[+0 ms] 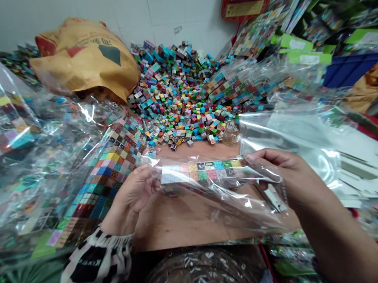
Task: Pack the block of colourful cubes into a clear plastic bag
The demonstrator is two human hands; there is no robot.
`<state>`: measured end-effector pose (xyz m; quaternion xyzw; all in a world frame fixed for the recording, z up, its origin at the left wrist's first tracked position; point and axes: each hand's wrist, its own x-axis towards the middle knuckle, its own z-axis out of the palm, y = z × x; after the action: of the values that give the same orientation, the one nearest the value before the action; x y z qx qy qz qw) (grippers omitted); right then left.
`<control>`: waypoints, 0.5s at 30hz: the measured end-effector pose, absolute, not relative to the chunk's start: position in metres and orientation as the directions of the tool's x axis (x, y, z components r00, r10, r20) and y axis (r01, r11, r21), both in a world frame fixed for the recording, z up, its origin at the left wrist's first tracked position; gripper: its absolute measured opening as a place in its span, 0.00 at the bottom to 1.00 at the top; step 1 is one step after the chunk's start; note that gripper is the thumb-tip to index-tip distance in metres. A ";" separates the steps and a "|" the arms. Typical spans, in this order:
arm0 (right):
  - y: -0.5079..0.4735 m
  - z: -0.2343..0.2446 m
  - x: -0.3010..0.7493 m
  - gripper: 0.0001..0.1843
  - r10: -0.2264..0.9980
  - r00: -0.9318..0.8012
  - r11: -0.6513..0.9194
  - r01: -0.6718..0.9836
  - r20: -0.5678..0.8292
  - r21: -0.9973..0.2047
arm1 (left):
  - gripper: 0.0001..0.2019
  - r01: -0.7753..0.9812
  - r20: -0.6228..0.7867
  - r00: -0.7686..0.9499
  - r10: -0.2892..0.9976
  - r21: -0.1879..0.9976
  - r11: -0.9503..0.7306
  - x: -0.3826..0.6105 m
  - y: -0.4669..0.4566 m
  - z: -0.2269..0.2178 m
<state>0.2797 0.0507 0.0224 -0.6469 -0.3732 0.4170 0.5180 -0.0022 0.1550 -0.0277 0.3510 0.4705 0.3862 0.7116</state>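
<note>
Between my two hands stretches a clear plastic bag [218,199] with a row of small patterned cubes [206,170] inside it. My left hand [137,189] pinches the bag at the left end of the row. At the right end, my right hand [278,166] grips the film, thumb on top. The cubes lie side by side in two visible lines, in many colours. Loose film hangs below the row over a brown board [181,223]. A small white and metal object [274,198] shows through the film near my right hand; its kind is unclear.
Behind the board rises a heap of loose cubes [180,103]. A yellow sack [84,58] leans at the back left. Bagged cube blocks [104,176] are piled on the left. To the right lie clear plastic sheets [291,131] and a blue crate [353,69].
</note>
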 end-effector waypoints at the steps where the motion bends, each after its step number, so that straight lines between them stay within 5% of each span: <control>1: 0.051 0.023 0.280 0.22 0.915 0.376 -0.188 0.070 -0.149 -0.980 | 0.10 -0.212 -0.399 0.269 0.877 0.863 0.458 -0.002 0.155 -0.027; 15: 0.047 0.017 0.290 0.21 0.946 0.318 -0.139 0.209 -0.067 -0.968 | 0.15 -0.196 -0.345 0.260 0.902 0.896 0.399 -0.004 0.160 -0.025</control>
<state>0.2897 0.0471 0.0173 -0.6517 -0.4431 0.3806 0.4839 -0.0039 0.1604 -0.0251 0.3812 0.4631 0.3941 0.6964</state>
